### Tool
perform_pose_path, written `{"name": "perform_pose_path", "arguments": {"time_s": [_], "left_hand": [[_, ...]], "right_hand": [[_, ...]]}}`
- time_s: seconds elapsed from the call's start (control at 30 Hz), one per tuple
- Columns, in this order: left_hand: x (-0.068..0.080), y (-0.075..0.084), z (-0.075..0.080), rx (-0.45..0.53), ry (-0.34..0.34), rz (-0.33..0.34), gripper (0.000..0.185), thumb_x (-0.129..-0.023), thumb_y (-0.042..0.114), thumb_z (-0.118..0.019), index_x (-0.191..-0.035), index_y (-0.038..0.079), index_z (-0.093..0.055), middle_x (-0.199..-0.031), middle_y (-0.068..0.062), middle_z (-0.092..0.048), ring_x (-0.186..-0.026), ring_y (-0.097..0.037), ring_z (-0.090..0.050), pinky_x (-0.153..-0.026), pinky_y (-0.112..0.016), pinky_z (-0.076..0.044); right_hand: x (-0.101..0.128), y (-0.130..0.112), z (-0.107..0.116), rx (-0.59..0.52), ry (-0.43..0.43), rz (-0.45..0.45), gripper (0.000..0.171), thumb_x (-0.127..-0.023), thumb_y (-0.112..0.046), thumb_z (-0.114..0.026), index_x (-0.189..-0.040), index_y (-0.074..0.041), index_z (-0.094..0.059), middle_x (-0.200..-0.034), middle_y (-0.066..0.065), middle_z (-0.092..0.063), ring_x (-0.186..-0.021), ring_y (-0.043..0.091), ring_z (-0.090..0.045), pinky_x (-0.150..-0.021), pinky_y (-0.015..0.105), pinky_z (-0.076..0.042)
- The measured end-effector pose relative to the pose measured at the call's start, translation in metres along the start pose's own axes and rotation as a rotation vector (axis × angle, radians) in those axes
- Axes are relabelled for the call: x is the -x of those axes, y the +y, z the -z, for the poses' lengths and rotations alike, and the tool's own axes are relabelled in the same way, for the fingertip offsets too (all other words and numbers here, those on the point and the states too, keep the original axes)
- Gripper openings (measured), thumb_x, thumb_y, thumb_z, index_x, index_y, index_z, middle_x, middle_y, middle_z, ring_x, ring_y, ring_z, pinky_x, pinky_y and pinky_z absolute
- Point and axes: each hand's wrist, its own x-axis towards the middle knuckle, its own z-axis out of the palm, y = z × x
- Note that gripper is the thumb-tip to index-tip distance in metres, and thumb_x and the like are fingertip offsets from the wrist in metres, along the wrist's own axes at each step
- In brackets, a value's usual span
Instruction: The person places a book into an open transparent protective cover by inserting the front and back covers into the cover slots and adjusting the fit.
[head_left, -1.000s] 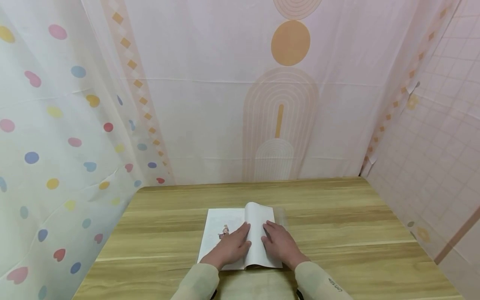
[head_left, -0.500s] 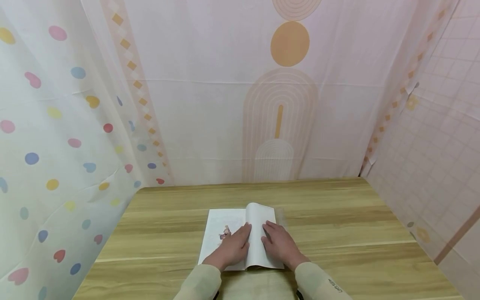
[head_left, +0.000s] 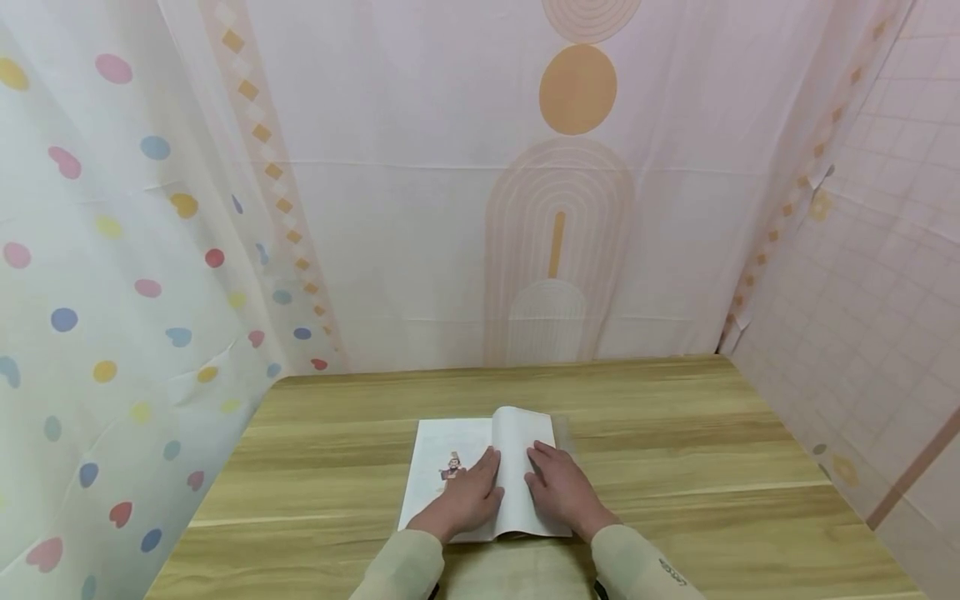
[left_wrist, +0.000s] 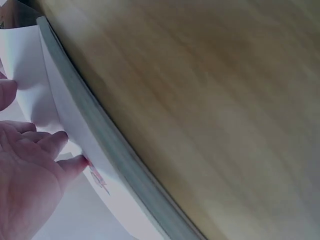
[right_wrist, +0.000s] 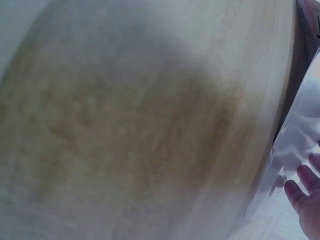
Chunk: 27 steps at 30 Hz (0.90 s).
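Note:
An open book [head_left: 517, 429] lies on the wooden table, its right-hand page bulging up beside the fold. Its left page carries a small printed figure [head_left: 452, 468]. My left hand [head_left: 467, 500] rests on the left page, fingertips right at the fold. On the right page lies my right hand [head_left: 561, 487], fingers extended toward the fold. The left wrist view shows the left hand [left_wrist: 30, 170] with fingers spread over the page near the book's thick edge. In the right wrist view, the fingers of the right hand [right_wrist: 310, 192] touch the glossy page.
The wooden table [head_left: 675, 442] extends around the book on all sides. A patterned curtain [head_left: 420, 250] hangs behind it, a dotted one [head_left: 97, 317] on the left and a grid-patterned one [head_left: 862, 333] on the right.
The book and both hands keep almost the same places, apart from a very slight shift in the view. The fingers stay on the pages.

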Motion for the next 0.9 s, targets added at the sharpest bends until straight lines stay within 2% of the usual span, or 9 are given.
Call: {"name": "perform_pose_path", "arguments": {"time_s": [0.17,0.3,0.9], "left_hand": [[0.0005,-0.0061,-0.0019,0.068,-0.013,0.002,0.057,-0.101,0.015,-0.049,-0.148,-0.011,-0.032,-0.154,-0.026,-0.033,-0.143,-0.04,-0.031,-0.114,-0.06,-0.023],[0.0006,-0.0082,-0.0012,0.086,-0.029,0.006,0.058,-0.102,0.016,-0.048,-0.15,-0.01,-0.03,-0.155,-0.025,-0.032,-0.144,-0.039,-0.03,-0.115,-0.059,-0.022],[0.0008,-0.0068,-0.0002,0.081,-0.047,0.029,0.058,-0.102,0.019,-0.05,-0.15,-0.008,-0.031,-0.155,-0.023,-0.034,-0.143,-0.04,-0.03,-0.115,-0.057,-0.022]], "right_hand": [[0.0008,0.0022,-0.0013,0.022,0.036,0.01,0.039,-0.097,-0.012,-0.058,-0.13,0.007,-0.059,-0.14,0.023,-0.052,-0.129,0.043,-0.048,-0.105,0.055,-0.039],[0.0003,0.0038,-0.0018,0.043,0.051,0.0,0.038,-0.097,-0.012,-0.058,-0.13,0.007,-0.06,-0.14,0.024,-0.052,-0.129,0.044,-0.048,-0.104,0.057,-0.039],[0.001,0.0037,-0.0018,0.005,0.004,-0.035,0.041,-0.098,-0.013,-0.056,-0.134,0.007,-0.057,-0.143,0.022,-0.05,-0.133,0.042,-0.045,-0.108,0.054,-0.037]]}}
